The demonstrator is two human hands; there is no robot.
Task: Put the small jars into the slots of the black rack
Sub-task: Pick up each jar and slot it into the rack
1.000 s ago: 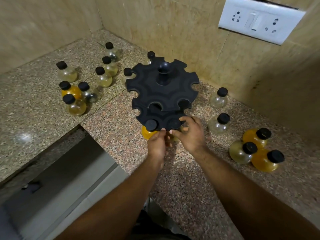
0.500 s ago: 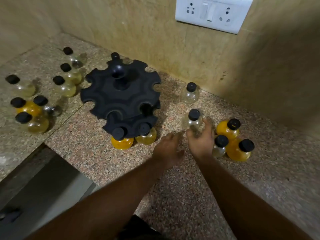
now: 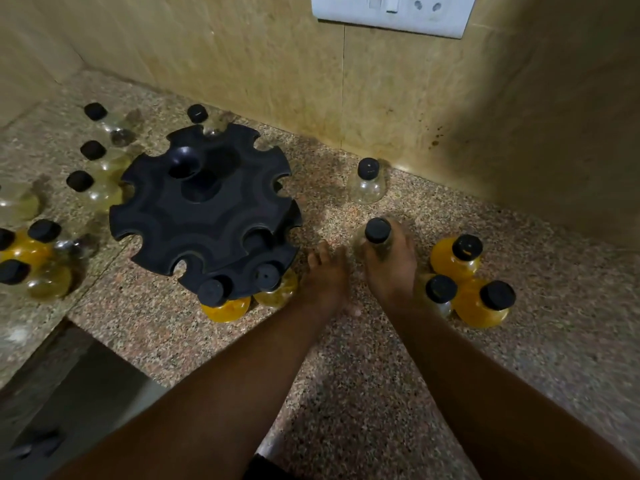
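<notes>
The black rack (image 3: 204, 216) stands on the granite counter, with an orange jar (image 3: 225, 304) and a pale yellow jar (image 3: 277, 289) hanging in two slots of its lower tier at the front. My right hand (image 3: 389, 268) is wrapped around a clear jar with a black cap (image 3: 377, 230), which stands right of the rack. My left hand (image 3: 325, 275) hovers between the rack and that jar, fingers apart and holding nothing. Three more jars (image 3: 467, 282) cluster just right of my right hand. Another clear jar (image 3: 367, 183) stands near the wall.
Several loose jars (image 3: 45, 258) sit left of the rack, and one (image 3: 202, 119) behind it. The tiled wall runs close behind, with a white switch plate (image 3: 391, 12) above. The counter's edge drops off at lower left (image 3: 69, 341).
Both hands left the rack's front slots and moved right. My right hand has closed around the clear jar. The view has shifted to the right.
</notes>
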